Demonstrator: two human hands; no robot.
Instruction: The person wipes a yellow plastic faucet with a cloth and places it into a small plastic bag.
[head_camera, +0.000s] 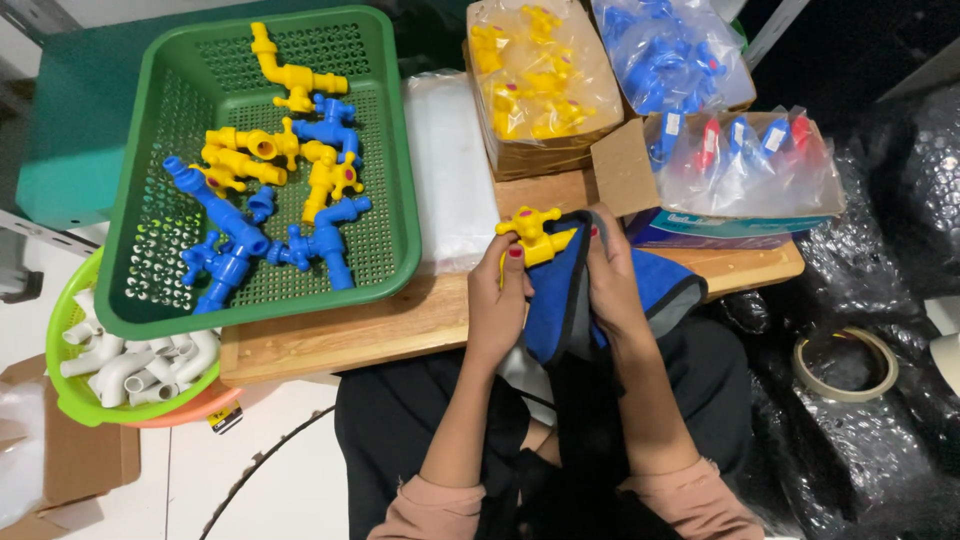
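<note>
While the left hand (497, 300) pinches the yellow tap (533, 235) over the wooden board (400, 325) and the right hand (612, 275) clutches the blue cloth (560, 300), a loose fingertip hold could let the tap slip and drop.

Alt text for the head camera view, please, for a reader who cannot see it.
A seated person's left hand holds a yellow plastic tap against a blue cloth gripped by the right hand, over a wooden table. A green basket of yellow and blue taps sits left; bagged taps lie behind.
</note>
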